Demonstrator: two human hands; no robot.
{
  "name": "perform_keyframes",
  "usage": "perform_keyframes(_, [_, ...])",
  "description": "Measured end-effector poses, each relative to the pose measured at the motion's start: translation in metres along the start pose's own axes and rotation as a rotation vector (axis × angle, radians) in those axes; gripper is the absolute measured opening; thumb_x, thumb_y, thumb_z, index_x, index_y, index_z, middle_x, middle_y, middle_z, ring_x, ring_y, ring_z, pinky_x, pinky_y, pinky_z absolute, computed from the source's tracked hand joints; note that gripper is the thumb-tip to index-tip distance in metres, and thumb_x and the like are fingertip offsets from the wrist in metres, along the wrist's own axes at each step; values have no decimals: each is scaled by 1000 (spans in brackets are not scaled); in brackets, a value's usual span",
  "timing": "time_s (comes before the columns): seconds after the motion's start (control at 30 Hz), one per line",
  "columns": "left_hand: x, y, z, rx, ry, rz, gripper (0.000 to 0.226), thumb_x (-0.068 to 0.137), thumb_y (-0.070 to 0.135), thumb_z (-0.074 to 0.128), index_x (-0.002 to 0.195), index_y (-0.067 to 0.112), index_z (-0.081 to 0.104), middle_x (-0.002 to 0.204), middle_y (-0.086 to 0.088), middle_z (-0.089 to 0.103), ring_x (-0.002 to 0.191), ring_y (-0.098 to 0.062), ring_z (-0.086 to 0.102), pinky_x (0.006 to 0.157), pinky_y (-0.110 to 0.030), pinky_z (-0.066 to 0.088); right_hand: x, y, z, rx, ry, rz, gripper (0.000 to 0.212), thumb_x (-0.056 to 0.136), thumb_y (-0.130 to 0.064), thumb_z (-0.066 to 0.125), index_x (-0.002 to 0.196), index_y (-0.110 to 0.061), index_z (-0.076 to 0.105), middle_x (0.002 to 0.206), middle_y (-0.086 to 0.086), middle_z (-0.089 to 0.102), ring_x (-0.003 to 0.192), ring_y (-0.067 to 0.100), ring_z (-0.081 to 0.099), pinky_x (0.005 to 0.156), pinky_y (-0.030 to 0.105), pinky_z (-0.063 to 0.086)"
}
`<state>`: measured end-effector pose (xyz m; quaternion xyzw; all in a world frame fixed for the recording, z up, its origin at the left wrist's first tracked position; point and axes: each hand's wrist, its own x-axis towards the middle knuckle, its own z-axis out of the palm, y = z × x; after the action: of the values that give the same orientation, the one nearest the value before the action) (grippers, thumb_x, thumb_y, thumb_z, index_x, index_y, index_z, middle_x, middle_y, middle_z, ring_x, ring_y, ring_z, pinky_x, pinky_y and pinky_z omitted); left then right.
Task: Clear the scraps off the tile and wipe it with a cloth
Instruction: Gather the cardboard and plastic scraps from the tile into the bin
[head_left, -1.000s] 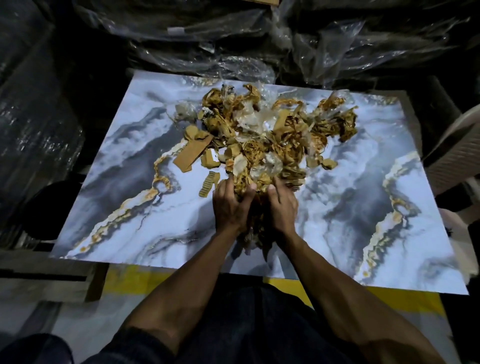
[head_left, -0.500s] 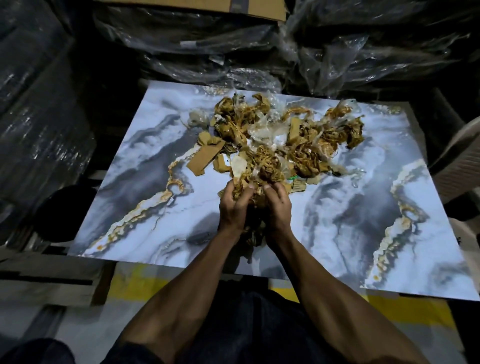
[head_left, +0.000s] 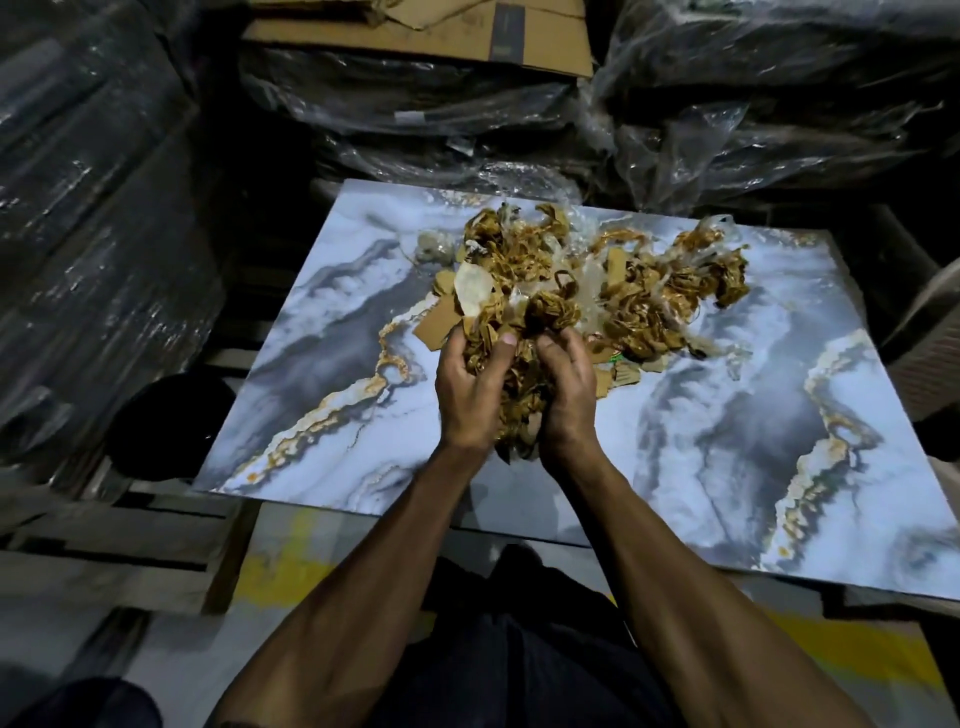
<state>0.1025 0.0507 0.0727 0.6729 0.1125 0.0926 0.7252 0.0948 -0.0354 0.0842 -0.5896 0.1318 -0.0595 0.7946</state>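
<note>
A bunch of brown tape scraps (head_left: 524, 384) is gripped between the left hand (head_left: 470, 389) and right hand (head_left: 569, 395), fingers curled closed around it. Beyond the fingertips, more crumpled tape and plastic film (head_left: 649, 291) is heaped on the marble-patterned tile (head_left: 727, 441).

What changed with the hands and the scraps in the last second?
Both hands, left hand and right hand, closed around a bunch of scraps and lifted it off the tile. The rest of the pile stayed put on the tile.
</note>
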Motion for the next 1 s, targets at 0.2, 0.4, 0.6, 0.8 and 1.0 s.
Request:
perform_keyframes(0.2, [15,7,-18,38,133,-61,82,74,63,66,137,14,48,140,-8,53,130,-22,50,107,-48,42,9,-2,24,-10,-159,-20,32,90,-20,56,119,-6,60,108,3,68,97,14,65,78,24,52])
perform_keyframes(0.4, [22,10,-22,27,187,-39,65,77,53,67,129,17,55,129,-7,61,120,-20,58,102,-47,47,21,5,34,17,-209,23,31,89,-20,55,115,-5,59,105,12,67,96,23,64,80,32,52])
perform_keyframes(0.6, [37,18,-28,-7,287,-7,28,84,36,67,110,26,62,109,-1,70,104,-19,66,95,-51,50,41,7,53,-9,-302,47,32,90,-21,57,114,-1,57,106,13,64,97,22,63,85,35,53])
perform_keyframes(0.8, [50,24,-42,10,380,3,40,82,39,67,116,20,61,112,-3,69,106,-19,65,94,-49,52,48,3,75,-5,-433,47,28,92,-15,53,114,1,57,98,7,66,89,15,65,75,24,52])
perform_keyframes(1.0, [67,33,-71,21,480,46,32,84,37,66,113,25,62,109,0,70,103,-16,66,92,-47,53,52,2,115,1,-535,64,27,97,-9,51,121,1,56,105,7,69,95,15,67,77,23,51])
